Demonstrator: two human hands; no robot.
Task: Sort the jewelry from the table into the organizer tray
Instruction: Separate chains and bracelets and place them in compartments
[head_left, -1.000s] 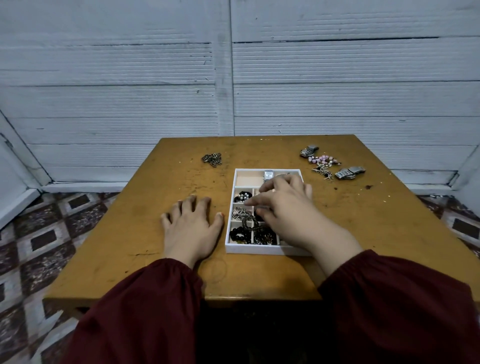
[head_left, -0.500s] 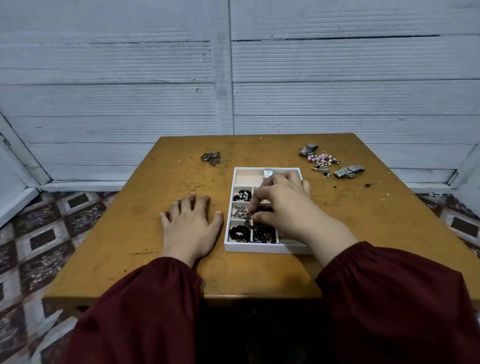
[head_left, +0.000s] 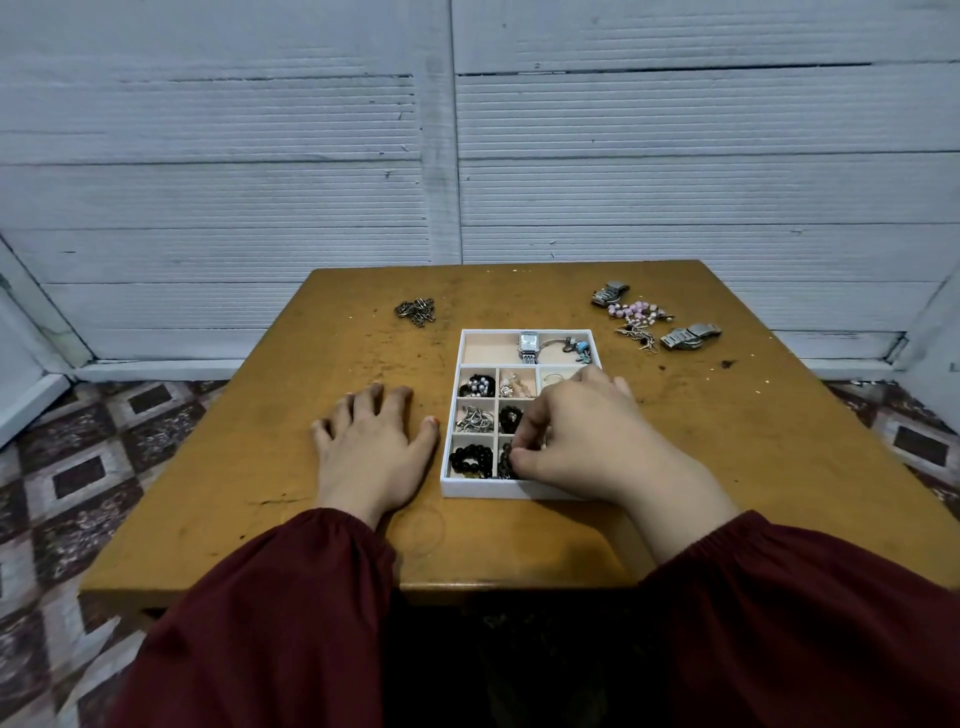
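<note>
A white organizer tray (head_left: 451, 470) with small compartments sits at the table's middle. Its long back compartment holds a silver watch (head_left: 528, 345) and a blue-charm bracelet (head_left: 576, 348); the small cells hold dark beads, earrings and rings. My right hand (head_left: 576, 439) lies over the tray's right side, its fingertips pinching a dark beaded piece (head_left: 506, 461) in the front middle cell. My left hand (head_left: 371, 449) rests flat on the table just left of the tray. Loose jewelry lies at the back: a dark chain (head_left: 415, 310), pink beads (head_left: 636, 312) and two metal watches (head_left: 691, 336).
The wooden table (head_left: 270, 467) stands against a white panelled wall. Patterned floor tiles show on both sides. The second watch (head_left: 609, 293) sits near the back right corner, close to the table's edge.
My right hand has drawn back from the tray's middle toward its front cells, uncovering the back compartment. The left hand has stayed put.
</note>
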